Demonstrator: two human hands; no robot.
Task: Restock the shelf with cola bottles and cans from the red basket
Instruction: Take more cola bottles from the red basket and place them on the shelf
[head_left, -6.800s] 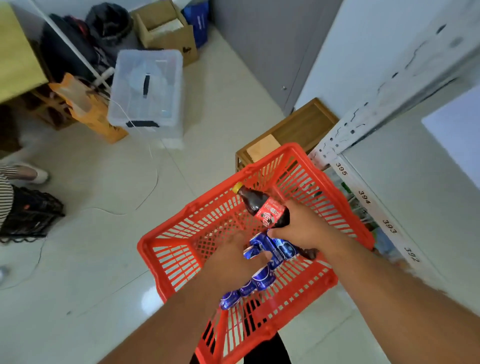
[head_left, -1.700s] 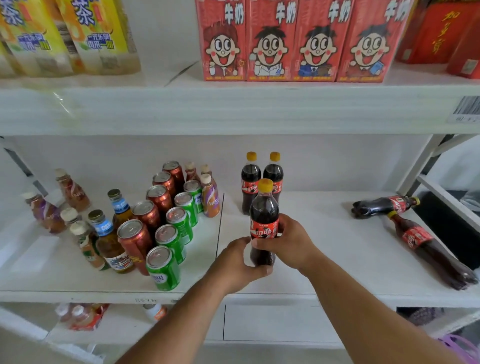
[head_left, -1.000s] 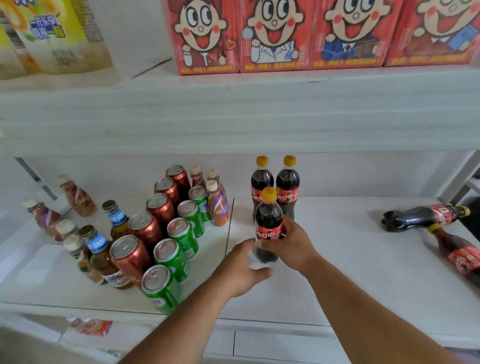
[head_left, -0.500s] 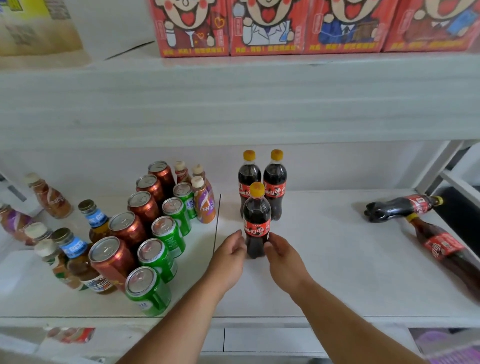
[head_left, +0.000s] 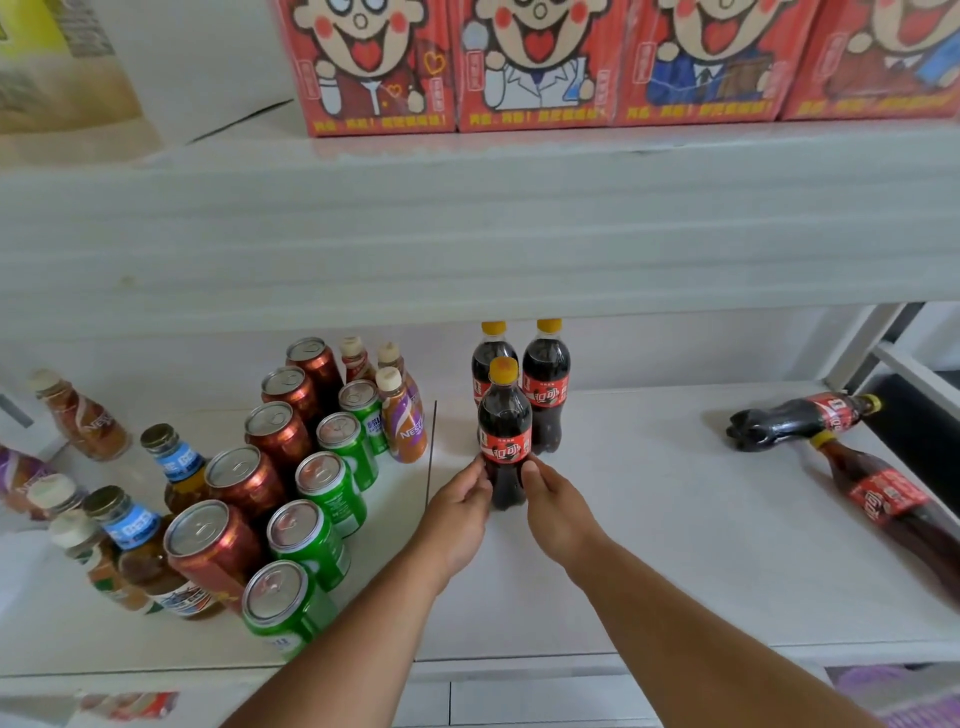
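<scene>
A small cola bottle (head_left: 504, 415) with a yellow cap and red label stands upright on the white shelf (head_left: 675, 545), just in front of two matching cola bottles (head_left: 546, 384). My left hand (head_left: 457, 514) touches its left side with the fingertips. My right hand (head_left: 556, 514) presses against its right side, so the bottle sits pinched between both hands. The red basket is out of view.
Two larger cola bottles (head_left: 795, 418) (head_left: 893, 509) lie on their sides at the shelf's right end. Rows of green cans (head_left: 306, 540), red cans (head_left: 218, 545) and small drink bottles fill the left part. The upper shelf board (head_left: 467, 234) hangs low overhead, carrying red cartons (head_left: 535, 62).
The bottle came from the basket, was carried to the shelf and set down in front of the two others. My fingertips, slightly off it half a second ago, now touch both its sides.
</scene>
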